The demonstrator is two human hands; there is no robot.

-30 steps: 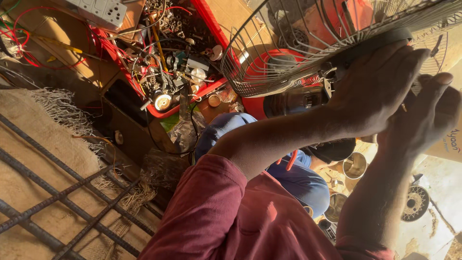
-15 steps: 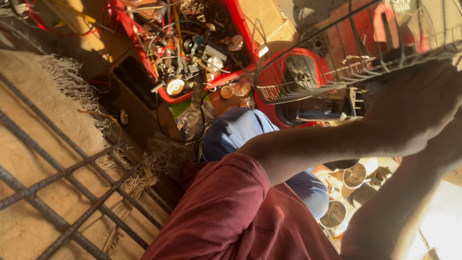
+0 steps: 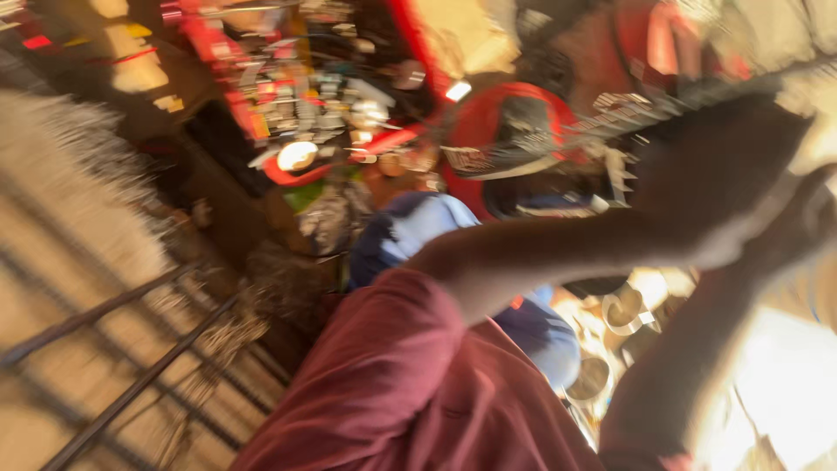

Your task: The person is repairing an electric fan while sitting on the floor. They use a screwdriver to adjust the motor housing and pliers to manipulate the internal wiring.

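The picture is tilted and blurred by motion. A fan with a wire guard (image 3: 689, 100) is up at the top right. My left hand (image 3: 724, 174), on the arm in the maroon sleeve (image 3: 410, 384), is closed on the fan's dark back part just under the guard. My right hand (image 3: 806, 218) comes up from the lower right and lies against my left hand behind the fan. Blur hides its fingers.
A red tray (image 3: 261, 131) full of small metal parts and wires lies at the top centre. Beside it stands a red round housing (image 3: 475, 113). My knee in blue cloth (image 3: 418, 227) is mid-frame, with metal cups (image 3: 623, 305) lower right. Dark metal bars (image 3: 131, 375) cross a fringed mat at left.
The view has swung and blurred. The fan's guard has tipped from nearly face-on to edge-on and sits higher right. Both hands have stayed on the fan.
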